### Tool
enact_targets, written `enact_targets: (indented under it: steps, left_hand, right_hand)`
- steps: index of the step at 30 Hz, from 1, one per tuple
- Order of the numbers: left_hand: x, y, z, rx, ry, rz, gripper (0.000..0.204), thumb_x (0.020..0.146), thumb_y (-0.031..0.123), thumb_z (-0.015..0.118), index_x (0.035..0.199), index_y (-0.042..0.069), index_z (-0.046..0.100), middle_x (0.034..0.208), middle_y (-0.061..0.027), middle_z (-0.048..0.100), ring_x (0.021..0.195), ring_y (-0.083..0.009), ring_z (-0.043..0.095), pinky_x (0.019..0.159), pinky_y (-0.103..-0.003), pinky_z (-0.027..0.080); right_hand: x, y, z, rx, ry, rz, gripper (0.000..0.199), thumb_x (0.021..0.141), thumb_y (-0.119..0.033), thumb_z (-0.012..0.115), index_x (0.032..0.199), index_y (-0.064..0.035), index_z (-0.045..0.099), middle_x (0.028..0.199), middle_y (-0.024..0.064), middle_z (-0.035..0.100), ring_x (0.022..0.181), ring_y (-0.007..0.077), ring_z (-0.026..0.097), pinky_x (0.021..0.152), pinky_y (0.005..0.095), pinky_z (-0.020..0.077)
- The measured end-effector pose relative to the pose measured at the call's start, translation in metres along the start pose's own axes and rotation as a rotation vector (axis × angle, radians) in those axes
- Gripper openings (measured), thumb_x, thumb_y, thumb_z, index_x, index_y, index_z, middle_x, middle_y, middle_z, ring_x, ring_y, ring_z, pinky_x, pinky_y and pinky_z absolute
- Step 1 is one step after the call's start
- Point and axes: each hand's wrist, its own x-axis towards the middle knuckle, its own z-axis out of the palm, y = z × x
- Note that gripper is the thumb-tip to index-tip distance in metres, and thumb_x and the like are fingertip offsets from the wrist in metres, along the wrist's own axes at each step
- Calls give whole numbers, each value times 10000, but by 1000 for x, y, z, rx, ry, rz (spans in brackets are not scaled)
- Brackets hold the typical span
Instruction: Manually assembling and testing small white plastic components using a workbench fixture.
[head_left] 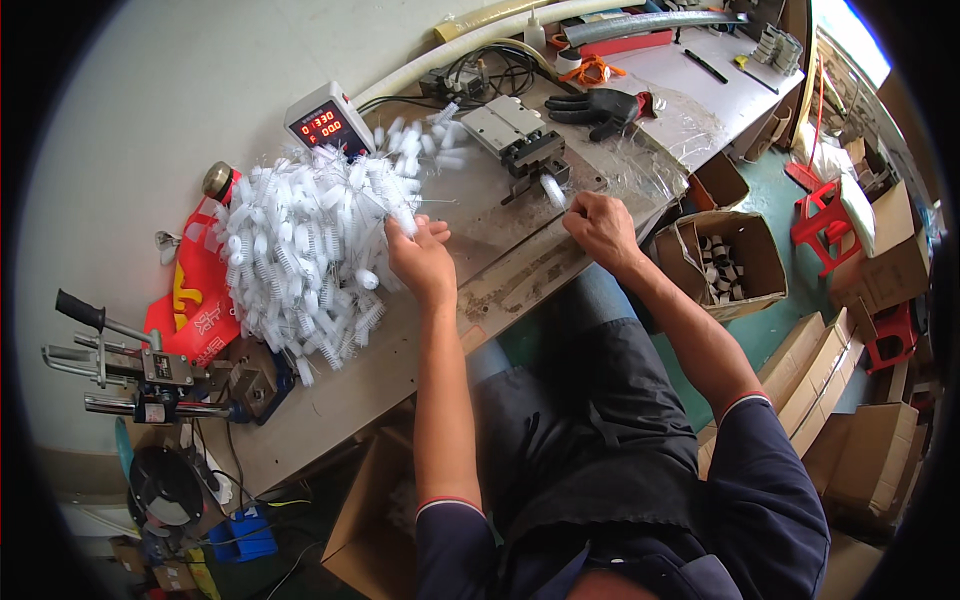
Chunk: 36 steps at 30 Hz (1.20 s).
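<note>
A large heap of small white bristle brushes with thin wire stems covers the left part of the workbench. At the heap's right edge, my left hand is closed, thumb and fingertips pinching one white brush. My right hand is curled closed just right of a small metal clamping fixture. Another white brush sticks out of the fixture's front, close to the right fingertips. Whatever the right fingers may grip is hidden by the hand.
A red digital counter stands behind the heap. A black glove lies beyond the fixture. At the left bench end stands a hand-lever press. An open carton with small parts sits right of the bench, near red stools.
</note>
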Motion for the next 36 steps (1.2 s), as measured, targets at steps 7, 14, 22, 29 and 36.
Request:
enact_targets:
  steps: [7,14,22,29,36]
  left_hand:
    - [2,-5,-2,-13,12,-18,172,1045,66,515,1138,-78,534,856,-158,714,695,-211,727,644,-318,578]
    - [2,-4,-4,41,0,2,239,1039,34,518,1254,-63,554,995,-136,681,755,-196,732,646,-309,608]
    - [3,-5,-4,57,27,54,114,1026,21,493,1093,-50,553,967,-171,699,774,-238,733,666,-335,606]
    - [5,-11,-1,69,39,70,191,1007,-23,479,1184,-53,543,1098,-182,697,1014,-284,736,831,-371,624]
    - [0,-16,5,165,15,208,154,1027,12,494,1162,-40,548,1127,-157,705,1059,-280,731,901,-388,616]
  right_hand:
    - [21,-2,8,20,-13,55,233,763,-228,622,800,-14,706,801,217,701,801,399,690,761,476,539]
    - [25,0,13,68,15,84,245,777,-223,637,812,12,698,725,176,666,717,305,659,694,423,520]
    - [26,-1,13,158,-21,149,258,764,-242,649,818,2,712,741,190,682,734,322,686,719,437,528]
    - [27,0,14,177,-26,150,261,762,-248,657,812,3,709,733,181,679,721,313,679,713,428,527]
    - [31,7,18,285,78,165,257,786,-268,686,836,-17,716,758,177,695,740,317,698,721,424,535]
